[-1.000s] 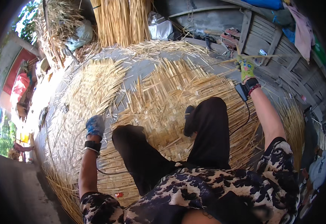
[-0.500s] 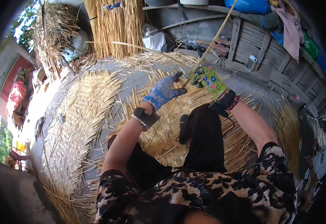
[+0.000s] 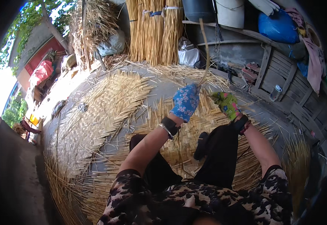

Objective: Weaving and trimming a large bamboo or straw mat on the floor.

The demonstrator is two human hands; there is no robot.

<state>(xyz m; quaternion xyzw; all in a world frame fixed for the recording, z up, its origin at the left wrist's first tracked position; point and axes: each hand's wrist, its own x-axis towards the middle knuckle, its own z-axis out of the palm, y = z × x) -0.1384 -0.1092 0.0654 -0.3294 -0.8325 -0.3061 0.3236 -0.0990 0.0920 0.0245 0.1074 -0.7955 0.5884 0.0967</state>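
My left hand [image 3: 186, 102], in a blue floral glove, is closed round the lower end of a long reed strip [image 3: 207, 52]. The strip rises from it, slightly curved, toward the buckets at the back. A short gap to the right is my right hand [image 3: 227, 105] in a green floral glove; its fingers are blurred, and whether they grip anything is unclear. Both hands are above a woven reed mat [image 3: 187, 140] with loose, ragged strip ends. My dark-trousered legs and a dark shoe [image 3: 201, 146] are over this mat.
Another woven mat [image 3: 99, 105] lies to the left. Bundled reeds [image 3: 156, 33] stand at the back near a white bucket [image 3: 230, 13] and a dark bucket [image 3: 198, 10]. A bottle [image 3: 275, 93] and sandals [image 3: 250, 72] are by the wooden slats at right. Loose reeds [image 3: 296, 157] lie at far right.
My view has shifted, showing more of the back. My left hand, open before, has closed on the reed strip. My right hand, gripping reed before, is now apart from that strip.
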